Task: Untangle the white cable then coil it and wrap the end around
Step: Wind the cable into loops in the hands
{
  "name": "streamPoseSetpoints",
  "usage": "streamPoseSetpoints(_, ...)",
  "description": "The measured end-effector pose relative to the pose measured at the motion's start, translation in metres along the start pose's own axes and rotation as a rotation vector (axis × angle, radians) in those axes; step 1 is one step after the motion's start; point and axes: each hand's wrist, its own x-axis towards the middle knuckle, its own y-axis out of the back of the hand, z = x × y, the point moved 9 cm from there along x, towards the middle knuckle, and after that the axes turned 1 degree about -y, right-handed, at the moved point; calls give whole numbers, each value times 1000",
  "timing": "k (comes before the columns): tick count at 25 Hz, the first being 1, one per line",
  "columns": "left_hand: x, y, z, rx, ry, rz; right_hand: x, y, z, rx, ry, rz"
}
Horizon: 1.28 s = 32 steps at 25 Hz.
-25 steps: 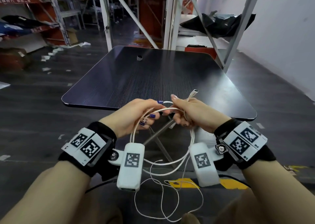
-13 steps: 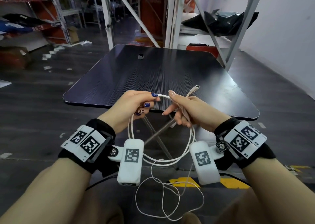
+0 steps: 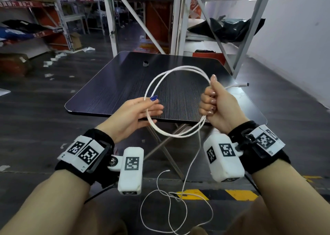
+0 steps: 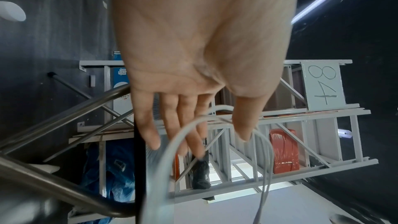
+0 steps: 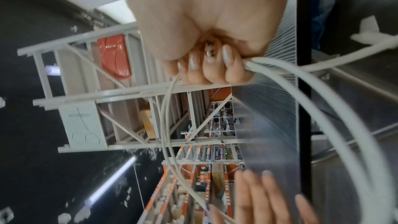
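So the thin white cable [image 3: 175, 70] is up in the air over the near edge of the dark wood-grain square table [image 3: 125, 81], pulled into a round coil of a couple of loops standing roughly upright and facing the camera, a bit wider than tall, running 9 to 3 o'clock between the hands.

The right hand [image 3: 217, 106] is a closed fist around the strands at the coil's 3 o'clock side, thumb sticking up along them. The right wrist view shows the same thing: curled fingers [image 5: 217, 72] with the strands coming out both sides.

One short end with the white plug tip [image 3: 245, 85] pokes out past that fist, pointing toward 3 o'clock and lying about level.

The left hand [image 3: 137, 115] is at 9 o'clock on the coil, flat and spread, not gripping. Fingers straight, loops running between thumb and fingers.

From the fist the rest drops toward 6 o'clock and hangs in loose tangled loops [image 3: 176, 211] low down between the forearms.

There's a small dark ring-shaped object [image 3: 145, 63] on the far side of the tabletop.
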Motion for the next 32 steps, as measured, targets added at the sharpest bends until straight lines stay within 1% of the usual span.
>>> streamPoseSetpoints(2, 2, 4, 1, 23, -35, 74, 3, 10, -11, 177, 75, 67)
streamPoseSetpoints(4, 2, 6, 4, 50, -66, 146, 6, 15, -19, 342, 116, 106)
streamPoseSetpoints(5, 2, 5, 3, 51, -61, 145, 7, 14, -22, 410, 123, 107)
streamPoseSetpoints(6, 2, -1, 0, 54, -29, 104, 8, 13, -24, 458, 125, 105)
streamPoseSetpoints(7, 0, -13, -6, 71, 24, 20, 8, 12, -26, 489, 126, 101)
streamPoseSetpoints(10, -15, -60, -34, 191, 220, -317, 9, 0, -22, 534, 117, 61)
streamPoseSetpoints(11, -20, -73, -41, 204, 256, -385, 9, -6, -20, 536, 111, 46)
streamPoseSetpoints(13, -23, -87, -49, 180, 275, -418, 8, -15, -14, 515, 94, 28)
streamPoseSetpoints(15, -19, -88, -48, 93, 250, -370, 6, -19, -10, 481, 84, 43)
streamPoseSetpoints(19, -7, -72, -30, -123, 110, -197, 6, -11, -3, 435, 62, 122)
streamPoseSetpoints(22, -6, -66, -26, -165, 41, -142, 4, -5, 3, 383, 35, 161)
streamPoseSetpoints(24, 0, -60, -25, -159, -8, -96, 4, -6, 7, 336, 6, 157)
streamPoseSetpoints(26, 6, -51, -23, -193, -34, -36, 3, -8, 12, 286, -26, 157)
streamPoseSetpoints(29, 10, -42, -20, -237, -68, 4, 1, -13, 19, 246, -50, 155)
streamPoseSetpoints(31, 9, -35, -19, -321, -70, 54, 0, -14, 23, 235, -65, 155)
streamPoseSetpoints(32, 9, -30, -18, -400, -57, 83, -1, -13, 24, 237, -74, 159)
